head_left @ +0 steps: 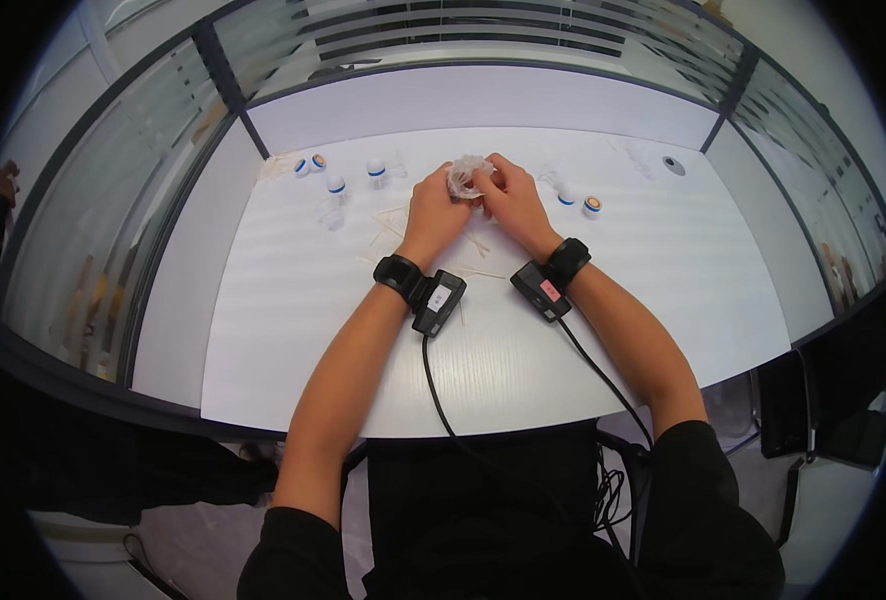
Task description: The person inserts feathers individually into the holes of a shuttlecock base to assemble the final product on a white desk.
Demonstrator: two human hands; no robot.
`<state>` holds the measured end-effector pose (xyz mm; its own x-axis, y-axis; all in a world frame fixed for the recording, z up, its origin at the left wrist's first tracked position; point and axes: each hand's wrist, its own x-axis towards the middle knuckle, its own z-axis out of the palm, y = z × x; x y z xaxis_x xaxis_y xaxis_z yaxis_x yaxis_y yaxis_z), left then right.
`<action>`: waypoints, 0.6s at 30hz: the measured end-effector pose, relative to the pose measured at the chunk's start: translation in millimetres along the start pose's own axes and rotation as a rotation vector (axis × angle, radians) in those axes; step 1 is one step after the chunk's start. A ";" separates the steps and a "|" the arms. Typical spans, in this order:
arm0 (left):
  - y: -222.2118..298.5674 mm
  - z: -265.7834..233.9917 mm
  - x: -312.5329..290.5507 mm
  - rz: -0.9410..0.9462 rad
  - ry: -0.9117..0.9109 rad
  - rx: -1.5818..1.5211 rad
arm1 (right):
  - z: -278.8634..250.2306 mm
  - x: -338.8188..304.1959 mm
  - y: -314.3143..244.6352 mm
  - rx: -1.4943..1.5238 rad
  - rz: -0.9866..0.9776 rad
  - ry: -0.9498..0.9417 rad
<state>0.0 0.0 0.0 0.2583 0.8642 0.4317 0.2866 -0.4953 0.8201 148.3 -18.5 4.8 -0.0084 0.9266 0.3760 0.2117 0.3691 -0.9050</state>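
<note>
Both my hands meet near the far middle of the white table (pixel 293 330), closed around a crumpled clear plastic piece (pixel 470 176) with a rounded, open-looking top. Whether it is a bag or a soft cup cannot be made out. My left hand (pixel 435 210) grips its left side with the fingers curled in. On the other side, my right hand (pixel 515 202) pinches the rim with thumb and fingers. Thin pale sticks like cotton swabs (pixel 479 245) lie scattered just below and left of the hands.
Small white round pieces with blue bands, (pixel 376 170) among them, lie left of my hands, and others (pixel 591 206) lie to the right. A pile of pale sticks (pixel 279 167) rests in the far left corner. A cable grommet (pixel 674 165) sits far right. Low partitions (pixel 483 100) enclose the table.
</note>
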 end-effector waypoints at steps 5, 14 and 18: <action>1.8 -2.2 2.4 -0.029 -0.001 0.015 | 0.3 2.0 -2.4 -0.047 -0.012 -0.001; -8.6 1.4 5.3 0.015 0.041 -0.043 | 0.6 1.4 -4.7 -0.029 -0.005 -0.008; -13.0 0.3 5.0 0.027 0.055 -0.067 | 3.1 1.1 -7.3 -0.024 -0.009 -0.016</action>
<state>-2.2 10.7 -8.6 0.2135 0.8550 0.4727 0.2177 -0.5133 0.8301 143.8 -20.0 11.2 -0.0262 0.9243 0.3807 0.2345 0.3759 -0.8965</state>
